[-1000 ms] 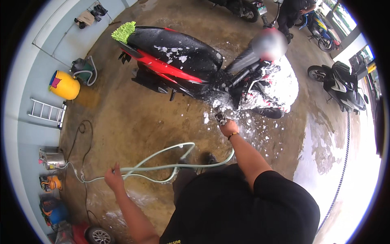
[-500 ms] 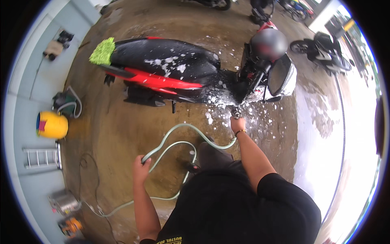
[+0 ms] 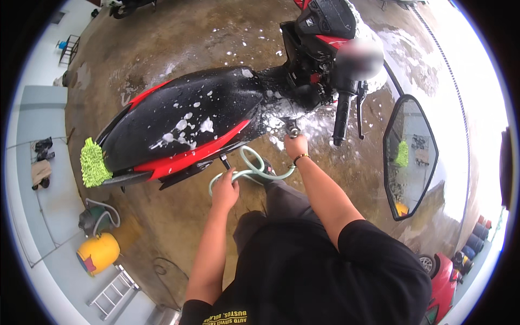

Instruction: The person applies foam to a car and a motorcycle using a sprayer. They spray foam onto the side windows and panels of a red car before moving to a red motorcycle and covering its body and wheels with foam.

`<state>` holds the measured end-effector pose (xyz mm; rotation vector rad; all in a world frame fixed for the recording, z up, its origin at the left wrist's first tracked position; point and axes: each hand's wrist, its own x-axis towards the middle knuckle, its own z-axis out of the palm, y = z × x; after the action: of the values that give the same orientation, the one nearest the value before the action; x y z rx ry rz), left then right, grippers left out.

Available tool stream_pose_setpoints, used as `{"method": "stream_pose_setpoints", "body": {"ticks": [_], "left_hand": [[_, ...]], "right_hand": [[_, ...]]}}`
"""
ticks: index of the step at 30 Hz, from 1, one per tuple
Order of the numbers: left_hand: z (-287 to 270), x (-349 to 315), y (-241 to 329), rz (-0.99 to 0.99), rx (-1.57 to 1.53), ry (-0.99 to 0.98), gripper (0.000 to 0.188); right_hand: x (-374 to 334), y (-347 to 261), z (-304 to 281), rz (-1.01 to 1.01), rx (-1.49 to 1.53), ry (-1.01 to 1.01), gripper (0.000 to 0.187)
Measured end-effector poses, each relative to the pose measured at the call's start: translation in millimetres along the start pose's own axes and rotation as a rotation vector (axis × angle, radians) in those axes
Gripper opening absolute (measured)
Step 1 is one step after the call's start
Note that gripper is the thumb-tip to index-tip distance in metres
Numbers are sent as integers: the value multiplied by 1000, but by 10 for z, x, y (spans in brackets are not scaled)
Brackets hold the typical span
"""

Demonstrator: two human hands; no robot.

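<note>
A black and red motor scooter [image 3: 187,111] stands in front of me, with white foam patches [image 3: 187,130] on its seat and thick suds around its footboard. My right hand [image 3: 296,145] is closed round a spray nozzle [image 3: 293,131] that points at the suds by the footboard. From there a pale green hose [image 3: 281,176] loops down and left. My left hand [image 3: 225,190], near the scooter's lower side, is closed on that hose. A lime-green shaggy wash mitt [image 3: 95,165] lies over the scooter's tail.
The scooter's mirror [image 3: 410,157] juts out to my right, beside the handlebar grip [image 3: 342,118]. Along the left wall are a yellow drum [image 3: 100,252], a green vacuum-like machine [image 3: 96,218] and a ladder [image 3: 114,292]. A red car [image 3: 441,287] is behind at right. The concrete floor [image 3: 146,222] is wet.
My view has turned and come closer to the scooter's front, so its mirror now looms at right. My left hand has moved forward and right with the hose, nearer the scooter.
</note>
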<state>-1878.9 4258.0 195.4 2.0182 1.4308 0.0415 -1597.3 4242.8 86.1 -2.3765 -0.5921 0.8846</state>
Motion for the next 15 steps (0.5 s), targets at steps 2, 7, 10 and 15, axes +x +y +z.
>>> {"method": "stream_pose_setpoints", "body": {"ticks": [2, 7, 10, 15], "left_hand": [[-75, 213, 0, 127, 199, -5, 30], [-210, 557, -115, 281, 311, -193, 22], [-136, 562, -136, 257, 353, -398, 50], [-9, 243, -178, 73, 334, -816, 76]], "right_hand": [[3, -73, -7, -19, 9, 10, 34], [-9, -239, -35, -68, 16, 78, 31], [130, -163, 6, -79, 46, 123, 31], [-126, -115, 73, 75, 38, -15, 38]]}}
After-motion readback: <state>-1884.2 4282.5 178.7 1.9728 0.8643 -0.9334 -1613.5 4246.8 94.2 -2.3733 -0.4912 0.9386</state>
